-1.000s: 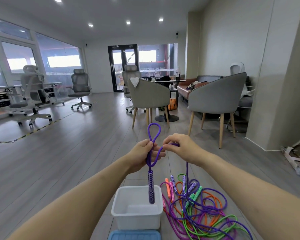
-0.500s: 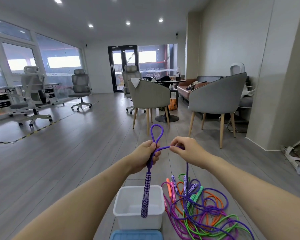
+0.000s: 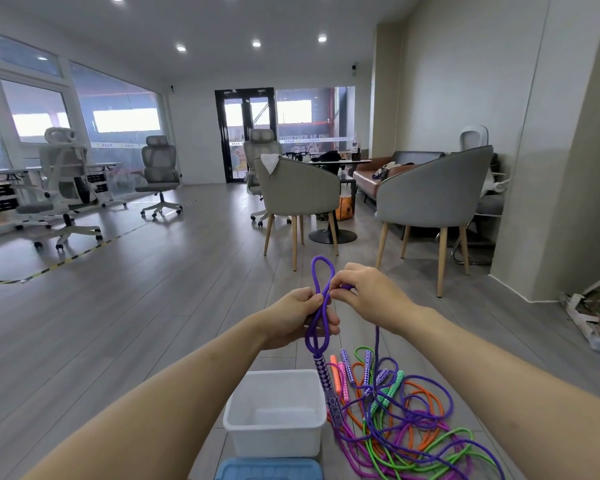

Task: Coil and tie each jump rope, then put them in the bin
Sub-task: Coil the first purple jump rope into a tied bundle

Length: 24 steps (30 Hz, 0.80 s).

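My left hand (image 3: 300, 315) grips folded loops of a purple jump rope (image 3: 321, 299), held up over the floor. One loop stands above the fist and another hangs below, with the patterned purple handle (image 3: 328, 388) dangling from it. My right hand (image 3: 368, 294) pinches the same rope just right of the left hand, and the cord runs down from it to the floor. A white bin (image 3: 274, 415) stands on the floor below. Right of it lies a tangled pile of ropes (image 3: 409, 424) in purple, orange, green and pink.
A blue lid (image 3: 269, 469) lies at the near edge by the bin. Two grey armchairs (image 3: 433, 202) on wooden legs stand ahead by a round table. Office chairs (image 3: 65, 188) stand at the left. Clutter lies against the right wall (image 3: 596, 320).
My right hand has moved left to meet the left hand, bringing another length of rope. A second loop now hangs below my left fist and the handle has swung right.
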Tool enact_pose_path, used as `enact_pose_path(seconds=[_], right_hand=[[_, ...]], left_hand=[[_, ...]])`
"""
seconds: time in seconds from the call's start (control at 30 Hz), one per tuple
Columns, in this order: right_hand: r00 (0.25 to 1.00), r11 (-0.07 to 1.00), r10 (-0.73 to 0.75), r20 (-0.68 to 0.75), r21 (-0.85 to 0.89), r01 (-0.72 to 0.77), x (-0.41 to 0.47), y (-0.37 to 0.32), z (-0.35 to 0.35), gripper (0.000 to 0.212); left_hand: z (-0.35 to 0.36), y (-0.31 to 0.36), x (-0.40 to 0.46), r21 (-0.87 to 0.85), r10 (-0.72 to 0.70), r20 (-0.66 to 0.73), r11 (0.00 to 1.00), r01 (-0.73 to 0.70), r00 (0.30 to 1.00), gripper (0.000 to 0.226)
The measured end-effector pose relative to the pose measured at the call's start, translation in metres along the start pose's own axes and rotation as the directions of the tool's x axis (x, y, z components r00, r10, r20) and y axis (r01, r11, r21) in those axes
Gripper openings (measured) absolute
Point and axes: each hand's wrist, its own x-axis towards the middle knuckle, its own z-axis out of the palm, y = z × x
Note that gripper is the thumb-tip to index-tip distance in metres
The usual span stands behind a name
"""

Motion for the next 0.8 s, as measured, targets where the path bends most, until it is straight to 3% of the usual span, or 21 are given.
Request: enact_pose_path(seconds=[0.13, 0.2, 0.37, 0.47, 0.6, 0.73, 0.8], right_hand=[[0.999, 0.996, -0.031, -0.015, -0.083, 0.029, -0.001, -0.003, -0.001, 0.015], [1.0, 0.999, 0.0, -0.008, -0.041, 0.0, -0.004, -0.002, 0.0, 0.015], [0.958, 0.936, 0.286, 0.007, 0.214, -0.281, -0.015, 0.015, 0.001, 0.016], [0.883, 0.845, 0.468, -0.037, 0.312, -0.435, -0.023, 0.032, -0.002, 0.027], [0.79, 0.732, 0.613, -0.021, 0.392, -0.557, -0.021, 0.031, 0.003, 0.038], [0.668, 0.536, 0.744, -0.013, 0.609, -0.585, 0.001, 0.014, 0.005, 0.017], [0.624, 0.425, 0.781, 0.014, 0.721, -0.547, 0.009, 0.004, 0.006, 0.016]], left_hand=[[-0.002, 0.004, -0.002, 0.015, -0.021, 0.044, 1.0, 0.02, 0.999, 0.029], [-0.004, 0.003, -0.002, 0.03, -0.007, 0.034, 1.0, 0.006, 0.999, 0.026], [-0.015, 0.001, 0.0, -0.09, 0.056, -0.095, 0.994, -0.065, 0.994, 0.022], [-0.022, 0.001, 0.0, -0.228, 0.053, -0.147, 0.97, -0.086, 0.988, 0.018], [-0.013, 0.007, 0.002, -0.252, 0.079, -0.113, 0.962, -0.106, 0.99, 0.018], [0.0, 0.014, 0.006, -0.211, 0.115, -0.061, 0.969, -0.125, 0.992, 0.02], [0.005, 0.015, 0.006, -0.174, 0.117, -0.047, 0.977, -0.124, 0.992, 0.021]])
